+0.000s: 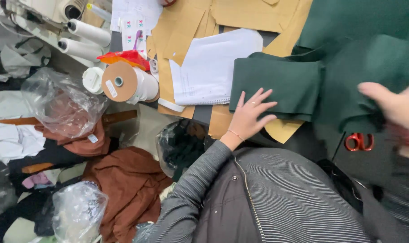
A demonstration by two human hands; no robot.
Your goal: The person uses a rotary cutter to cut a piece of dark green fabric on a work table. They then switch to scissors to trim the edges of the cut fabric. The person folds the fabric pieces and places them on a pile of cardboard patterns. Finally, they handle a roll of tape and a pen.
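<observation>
My left hand (250, 116) lies flat, fingers spread, on the near corner of a folded piece of dark green fabric (276, 83) on the table. My right hand (395, 105) is blurred at the right edge, over a larger heap of the same green fabric (362, 54); whether it grips the cloth cannot be told. Brown paper pattern pieces (281, 128) lie under the fabric. Red-handled scissors (359, 141) rest on the table just below my right hand.
A white spiral notebook (209, 67) lies left of the folded fabric. Rolls of white tape (128, 83) and white thread cones (85, 38) stand at the table's left end. Below the table edge are brown garments (128, 184) and clear plastic bags (62, 103).
</observation>
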